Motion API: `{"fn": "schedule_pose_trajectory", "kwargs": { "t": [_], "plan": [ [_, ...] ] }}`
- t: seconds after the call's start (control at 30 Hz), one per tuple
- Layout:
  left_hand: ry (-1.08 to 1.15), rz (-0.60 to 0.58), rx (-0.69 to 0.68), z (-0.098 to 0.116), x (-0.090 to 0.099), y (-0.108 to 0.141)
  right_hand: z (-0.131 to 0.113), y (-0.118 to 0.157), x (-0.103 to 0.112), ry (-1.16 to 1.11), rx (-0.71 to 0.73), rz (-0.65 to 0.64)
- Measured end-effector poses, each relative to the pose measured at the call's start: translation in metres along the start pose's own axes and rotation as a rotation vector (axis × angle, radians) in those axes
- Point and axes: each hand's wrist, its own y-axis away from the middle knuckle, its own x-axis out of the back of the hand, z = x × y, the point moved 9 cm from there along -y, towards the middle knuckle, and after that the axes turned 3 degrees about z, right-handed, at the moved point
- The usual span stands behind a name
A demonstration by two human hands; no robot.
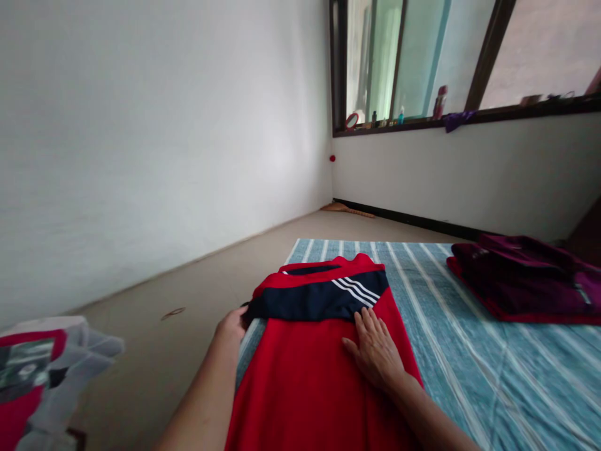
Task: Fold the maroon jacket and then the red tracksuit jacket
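A red jacket [310, 369] with a navy band and three white stripes lies stretched out on a blue striped sheet [451, 326]. One navy sleeve is laid across its upper part. At the garment's left edge, my left hand [231, 326] is closed on the dark end of the sleeve; its fingertips are partly hidden. My right hand [374, 347] rests flat on the red cloth just below the stripes, fingers stretched out. The jacket's lower end runs out of view at the bottom.
Folded purple and red clothes [530, 279] are stacked on the sheet at right. A white and pink plastic bag [61, 369] stands at lower left. Beyond lie a broom [347, 208] on the floor and a windowsill [408, 124] with a mirror and several bottles.
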Motion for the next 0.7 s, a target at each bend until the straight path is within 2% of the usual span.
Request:
{"fn": "schedule_pose_trajectory", "kwargs": {
  "t": [0.1, 0.23, 0.33, 0.4, 0.5, 0.57, 0.6, 0.63, 0.7],
  "plan": [
    [0.052, 0.087, -0.018, 0.011, 0.001, -0.001, 0.000, 0.000, 0.001, -0.025, -0.001, 0.001],
    [0.095, 0.094, -0.040, 0.035, -0.002, 0.012, -0.001, 0.001, 0.002, -0.044, 0.005, 0.008],
    [0.129, 0.047, -0.089, 0.061, -0.018, 0.028, -0.001, 0.001, 0.002, -0.042, 0.014, 0.016],
    [0.155, -0.023, -0.138, 0.080, -0.039, 0.044, 0.000, 0.000, 0.002, -0.045, 0.019, 0.030],
    [0.193, -0.183, -0.231, 0.104, -0.081, 0.083, 0.001, -0.001, -0.001, -0.072, 0.017, 0.047],
    [0.206, -0.322, -0.304, 0.113, -0.110, 0.122, 0.002, -0.002, -0.004, -0.123, 0.013, 0.064],
    [0.205, -0.414, -0.353, 0.116, -0.123, 0.145, 0.003, -0.004, -0.005, -0.170, 0.011, 0.079],
    [0.177, -0.586, -0.451, 0.118, -0.140, 0.176, 0.004, -0.005, -0.005, -0.245, 0.009, 0.100],
    [0.069, -0.840, -0.579, 0.107, -0.157, 0.233, 0.013, -0.009, -0.004, -0.536, -0.020, 0.147]
  ]
}}
